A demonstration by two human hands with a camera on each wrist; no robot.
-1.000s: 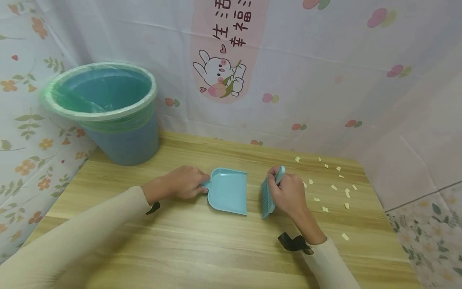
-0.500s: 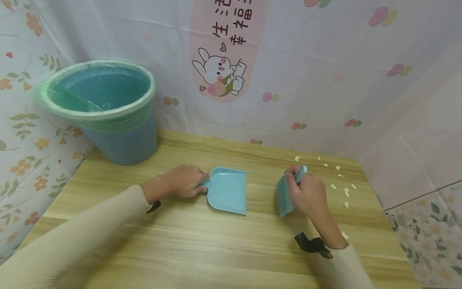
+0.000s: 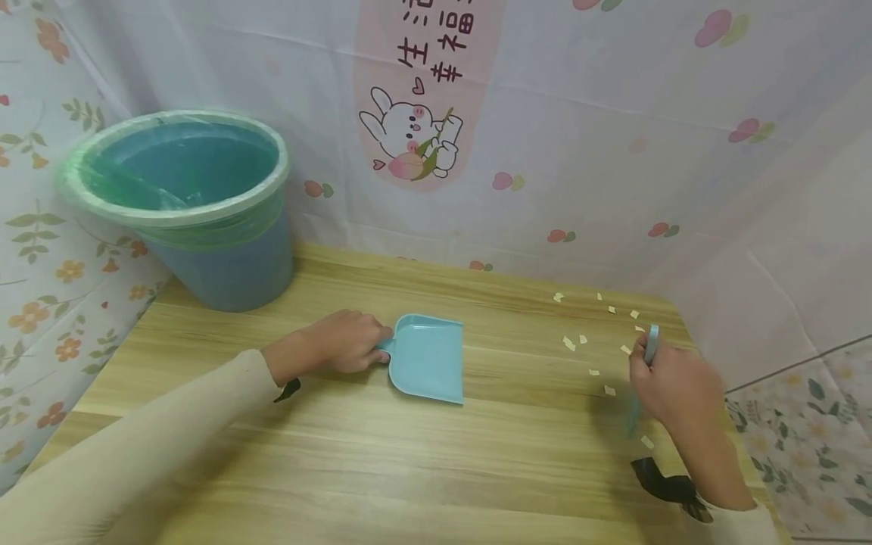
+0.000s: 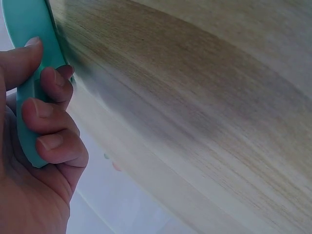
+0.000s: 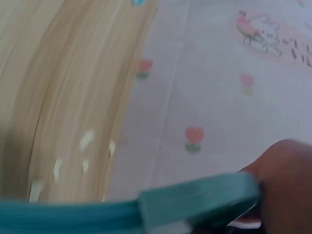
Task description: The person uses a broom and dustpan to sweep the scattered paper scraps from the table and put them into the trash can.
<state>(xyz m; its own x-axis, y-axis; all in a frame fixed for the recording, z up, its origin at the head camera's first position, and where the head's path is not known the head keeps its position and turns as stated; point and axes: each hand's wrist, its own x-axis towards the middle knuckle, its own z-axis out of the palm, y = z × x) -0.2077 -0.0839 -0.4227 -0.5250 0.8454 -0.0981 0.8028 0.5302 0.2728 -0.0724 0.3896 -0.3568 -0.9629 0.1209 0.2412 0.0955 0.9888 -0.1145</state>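
A light blue dustpan (image 3: 428, 359) lies on the wooden table, its open edge facing right. Its handle is gripped by my left hand (image 3: 349, 342); in the left wrist view the fingers curl round the handle (image 4: 30, 117). At the right side of the table my right hand (image 3: 681, 386) holds a small blue hand brush (image 3: 652, 344) by its handle, with the bristles pointing down and largely hidden behind the hand. Small pale paper scraps (image 3: 609, 390) lie scattered to the left of the brush and behind it. The brush (image 5: 200, 197) looks blurred in the right wrist view.
A blue bucket (image 3: 225, 265) lined with a green bag stands at the table's back left corner. Printed curtains (image 3: 579, 151) hang right behind the table (image 3: 381, 469) and along its sides. A black strap (image 3: 664, 484) sits at my right wrist.
My right hand has carried the brush rightward from near the dustpan to the table's right side, past the scraps. My left hand and the dustpan have stayed in place.
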